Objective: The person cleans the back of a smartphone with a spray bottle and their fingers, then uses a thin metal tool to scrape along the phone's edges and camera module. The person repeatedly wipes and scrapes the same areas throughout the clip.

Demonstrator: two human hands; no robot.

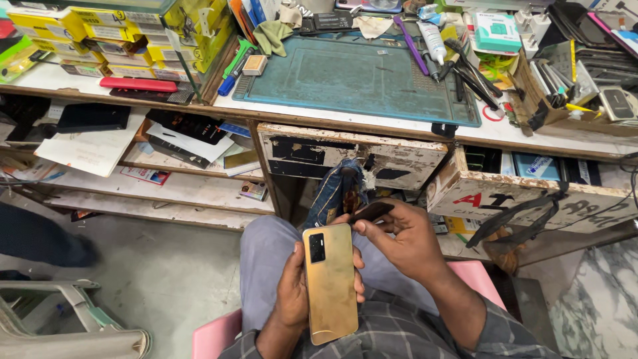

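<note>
Holding item: one gold phone [329, 282], back up, lower centre of frame, above the lap. Long axis runs top to bottom, camera end farthest from the body. Left hand [292, 292] grips its left edge, fingers [359, 276] wrapped round to the right edge. Right hand [405, 242], just right of the phone's top corner, pinches one thin dark pick [372, 211], tip angled up-left. Right hand is nearer that corner. Upper frame: one worktop [495, 129], one teal mat [352, 76], two open drawers.
</note>
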